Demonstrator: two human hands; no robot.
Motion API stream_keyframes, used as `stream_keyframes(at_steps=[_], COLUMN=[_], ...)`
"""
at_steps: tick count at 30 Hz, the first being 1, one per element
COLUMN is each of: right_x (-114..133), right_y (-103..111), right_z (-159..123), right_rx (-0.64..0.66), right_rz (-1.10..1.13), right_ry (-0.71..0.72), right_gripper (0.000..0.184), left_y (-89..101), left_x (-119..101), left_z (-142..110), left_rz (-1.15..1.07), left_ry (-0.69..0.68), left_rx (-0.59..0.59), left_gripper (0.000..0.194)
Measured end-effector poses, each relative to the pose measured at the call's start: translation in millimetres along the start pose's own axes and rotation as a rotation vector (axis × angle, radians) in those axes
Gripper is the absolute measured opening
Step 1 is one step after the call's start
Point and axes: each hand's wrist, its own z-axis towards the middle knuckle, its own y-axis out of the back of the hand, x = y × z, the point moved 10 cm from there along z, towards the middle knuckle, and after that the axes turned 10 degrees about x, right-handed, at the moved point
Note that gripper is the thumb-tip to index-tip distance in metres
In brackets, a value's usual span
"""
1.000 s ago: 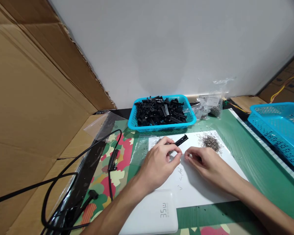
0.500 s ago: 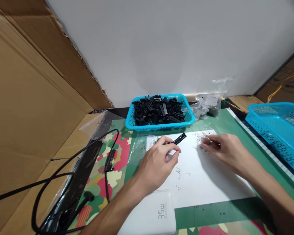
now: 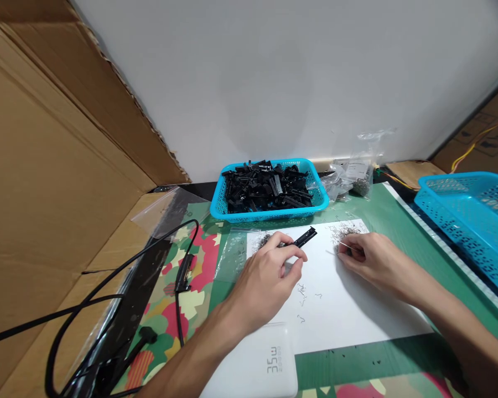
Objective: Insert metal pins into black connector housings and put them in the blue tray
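My left hand [image 3: 269,276] is closed on a slim black plastic strip [image 3: 302,239] that sticks out up and to the right, over a white sheet of paper [image 3: 348,309]. My right hand [image 3: 371,260] rests on the sheet at the edge of a heap of small metal springs [image 3: 343,232], its fingertips pinched on a thin metal wire piece [image 3: 343,245]. A few loose metal bits [image 3: 305,293] lie on the paper between my hands.
A turquoise basket [image 3: 274,210] full of black plastic parts stands behind the sheet. Clear bags of metal parts [image 3: 351,177] lie to its right. Another turquoise basket [image 3: 468,221] is at far right. A white power bank [image 3: 257,365], black cables [image 3: 120,287] and cardboard walls [image 3: 53,155] sit to the left.
My right hand left the spot beside my left hand, went right to the spring heap, and now pinches a wire piece there. My left hand kept the black strip almost still.
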Motion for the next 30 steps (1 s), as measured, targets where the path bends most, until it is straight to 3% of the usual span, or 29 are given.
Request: stream_keyframes(at_steps=[7, 16, 30], right_x=[14, 42, 45], right_y=[0, -35, -42], right_z=[-6, -6, -5], right_rx=[0.085, 0.249, 0.192], right_rz=[0.409, 0.727, 0.954], right_ry=[0.063, 0.120, 0.116], right_gripper=[0.027, 0.028, 0.040], left_y=[-1.1, -8.0, -12.7], left_x=[-3, -10, -5], left_z=[-3, -2, -2], left_rz=[-0.014, -0.058, -0.080], left_ry=[-0.015, -0.047, -0.026], left_rx=[0.010, 0.091, 0.122], left_gripper=[0.021, 0.020, 0.019])
